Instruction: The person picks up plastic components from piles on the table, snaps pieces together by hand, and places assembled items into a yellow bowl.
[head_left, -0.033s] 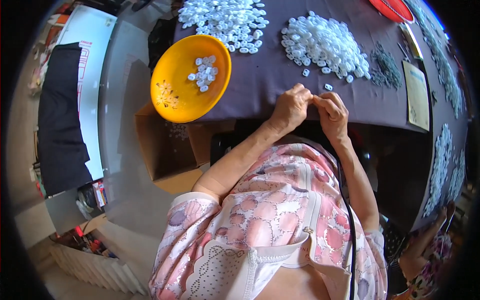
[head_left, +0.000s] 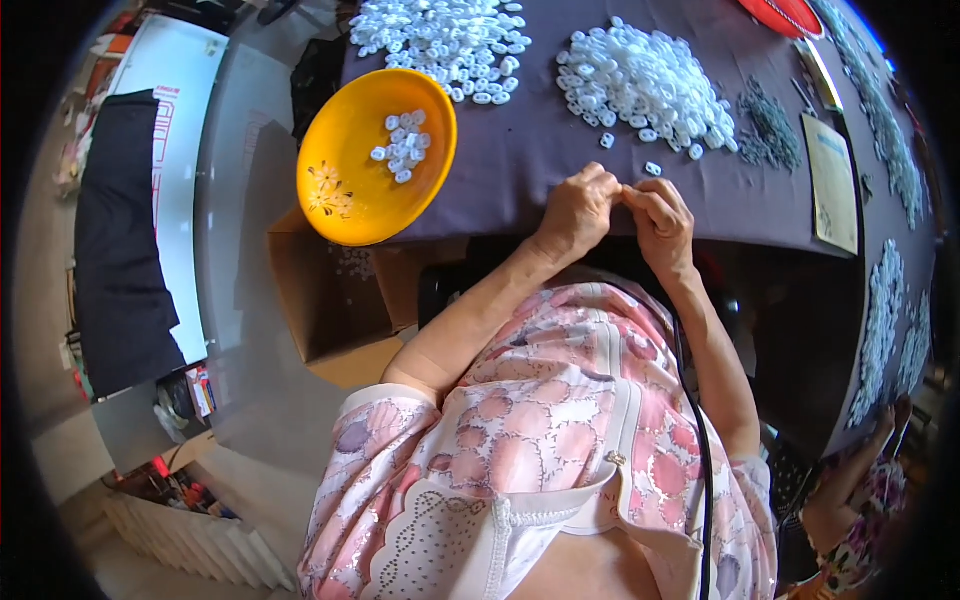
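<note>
Both my hands meet fingertip to fingertip at the near edge of the dark cloth-covered table (head_left: 490, 205). My left hand (head_left: 578, 212) is closed in a pinch, and my right hand (head_left: 661, 222) is curled closed against it. Whatever lies between the fingers is hidden. Just beyond them sit two loose white oval pieces with holes, one of them a white piece (head_left: 653, 169) close to my right knuckles. Farther back is a heap of such white pieces (head_left: 645, 88). To its right lies a smaller pile of dark grey-green bits (head_left: 769, 128).
A yellow bowl (head_left: 345, 120) with several white pieces overhangs the table's left edge. Another white heap (head_left: 440, 40) lies behind it. An open cardboard box (head_left: 300, 275) stands below. At right are a tan card (head_left: 831, 185), a red basket (head_left: 775, 18), and another person's arm (head_left: 850, 475).
</note>
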